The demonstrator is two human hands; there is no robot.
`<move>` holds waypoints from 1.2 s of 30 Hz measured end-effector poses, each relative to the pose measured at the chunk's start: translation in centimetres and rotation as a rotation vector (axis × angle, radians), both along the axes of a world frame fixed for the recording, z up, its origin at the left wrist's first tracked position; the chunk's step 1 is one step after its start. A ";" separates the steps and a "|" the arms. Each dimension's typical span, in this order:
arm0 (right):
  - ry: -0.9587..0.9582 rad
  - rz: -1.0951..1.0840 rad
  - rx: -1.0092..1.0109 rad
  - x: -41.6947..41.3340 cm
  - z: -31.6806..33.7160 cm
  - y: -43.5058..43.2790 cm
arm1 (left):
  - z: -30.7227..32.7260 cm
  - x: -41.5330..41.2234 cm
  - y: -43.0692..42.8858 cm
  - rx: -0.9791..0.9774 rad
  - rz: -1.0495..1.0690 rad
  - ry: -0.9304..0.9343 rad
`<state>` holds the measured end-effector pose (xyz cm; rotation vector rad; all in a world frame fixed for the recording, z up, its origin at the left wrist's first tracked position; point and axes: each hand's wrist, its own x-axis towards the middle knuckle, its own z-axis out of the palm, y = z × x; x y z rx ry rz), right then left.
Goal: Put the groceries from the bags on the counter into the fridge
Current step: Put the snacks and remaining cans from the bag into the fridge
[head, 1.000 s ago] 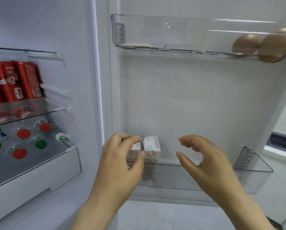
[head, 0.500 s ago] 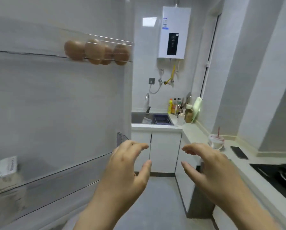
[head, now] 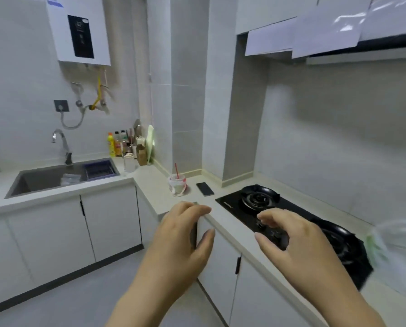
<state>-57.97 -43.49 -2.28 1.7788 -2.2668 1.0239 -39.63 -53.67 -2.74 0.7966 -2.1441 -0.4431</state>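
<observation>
Room: small L-shaped kitchen, pale grey wall tiles, grey floor [head: 84, 300], white lower cabinets [head: 110, 223] with dark handles.
Desk: pale cream L-shaped desk [head: 154, 185], one leg along the back wall, the other running toward me on the right.
Back leg: grey recessed steel sink [head: 44, 179] with a chrome tap [head: 61, 145] behind it and a blue-purple plastic rack [head: 99, 169] sitting in its right end; a cluster of bottles, one of them yellow [head: 111, 145], is jammed in the corner.
Wall: white boxy water heater with a black panel [head: 79, 31] hangs above the sink.
Right leg: a clear plastic cup in a thin bag with a red straw [head: 177, 184], then a dark flat phone [head: 205, 189] just beside it, then a black glass two-burner gas hob [head: 291, 223].
Above hob: white range hood [head: 327, 36], a bit blurred.
Groceries: the only bag I can see is a translucent whitish plastic bag with something green in it [head: 395, 258], at the far right edge on the desk past the hob, too blurry to tell what's inside.
Left hand [head: 180, 241]: grip released, fingers curled loose, thumb apart, holding nothing, in front of the desk's corner edge.
Right hand [head: 298, 244]: same deal, grip released and empty, hovering in front of the hob's front edge and knobs.
Open room: bare floor to my left, bare desk between cup and corner bottles.
</observation>
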 end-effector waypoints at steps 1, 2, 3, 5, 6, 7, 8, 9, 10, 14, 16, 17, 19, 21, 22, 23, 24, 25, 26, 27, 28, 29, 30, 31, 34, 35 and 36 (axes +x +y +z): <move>-0.011 -0.042 0.005 -1.3 -0.3 0.5 | -0.2 -1.6 -0.2 0.004 -0.040 -0.005; -0.022 -0.086 0.011 -2.5 -0.6 1.1 | -0.5 -3.3 -0.5 0.007 -0.079 -0.015; -0.034 -0.129 0.016 -3.6 -1.0 1.5 | -0.8 -4.9 -0.9 0.012 -0.118 -0.026; -0.061 -0.217 0.026 -5.6 -1.6 2.3 | -1.4 -8.0 -1.5 0.017 -0.196 -0.047; -0.073 -0.265 0.030 -6.5 -1.9 2.6 | -1.6 -9.5 -1.9 0.016 -0.237 -0.057; -0.085 -0.314 0.030 -7.3 -2.1 2.9 | -1.8 -11.0 -2.3 0.018 -0.280 -0.062; -0.098 -0.361 0.033 -8.0 -2.3 3.2 | -2.0 -12.3 -2.6 0.027 -0.325 -0.064; -0.109 -0.404 0.038 -8.7 -2.5 3.5 | -2.2 -13.5 -2.9 0.037 -0.371 -0.060; -0.120 -0.447 0.039 -9.2 -2.5 3.8 | -2.2 -14.7 -3.2 0.048 -0.418 -0.057; -0.155 -0.616 0.030 -10.9 -2.5 4.8 | -2.4 -19.6 -4.2 0.084 -0.600 -0.037; -0.185 -0.700 0.028 -11.7 -2.7 5.5 | -2.7 -22.1 -4.4 0.097 -0.669 -0.039; -0.198 -0.746 0.028 -12.0 -3.0 6.0 | -2.9 -23.2 -4.3 0.108 -0.711 -0.046; -0.218 -0.835 0.031 -12.6 -3.7 7.2 | -3.6 -25.5 -3.8 0.127 -0.794 -0.066; -0.241 -0.914 0.028 -13.4 -4.5 8.7 | -4.4 -27.7 -2.8 0.145 -0.866 -0.087; -0.261 -0.951 0.026 -13.8 -4.8 9.5 | -4.8 -28.7 -2.2 0.161 -0.898 -0.100; -0.281 -0.984 0.023 -14.3 -5.1 10.2 | -5.2 -29.7 -1.6 0.177 -0.928 -0.115; -0.296 -1.011 0.021 -14.8 -5.4 11.0 | -5.6 -30.8 -0.9 0.185 -0.957 -0.130; -0.308 -1.035 0.018 -15.3 -5.7 11.8 | -6.1 -31.9 -0.2 0.188 -0.986 -0.147; -0.323 -1.058 0.013 -15.9 -6.1 12.6 | -6.5 -33.1 0.5 0.187 -1.008 -0.162; -0.335 -1.079 0.009 -16.7 -6.4 13.4 | -6.8 -34.3 1.3 0.185 -1.025 -0.174; -0.340 -1.096 0.005 -17.6 -6.8 14.2 | -7.1 -35.5 2.0 0.185 -1.041 -0.182; -0.345 -1.110 -0.001 -18.3 -7.2 15.1 | -7.3 -36.6 2.8 0.189 -1.054 -0.194; -0.347 -1.125 -0.006 -19.5 -7.5 16.3 | -7.6 -38.2 4.1 0.192 -1.068 -0.201; -0.350 -1.131 -0.010 -20.3 -7.7 17.0 | -7.7 -39.1 4.8 0.194 -1.074 -0.206; -0.354 -1.151 -0.033 -23.2 -8.1 19.4 | -7.9 -42.3 7.2 0.197 -1.086 -0.236; -0.355 -1.158 -0.044 -24.4 -8.3 20.3 | -8.1 -43.6 8.1 0.194 -1.089 -0.246; -0.360 -1.162 -0.048 -25.4 -8.4 21.2 | -8.1 -44.7 9.0 0.193 -1.092 -0.261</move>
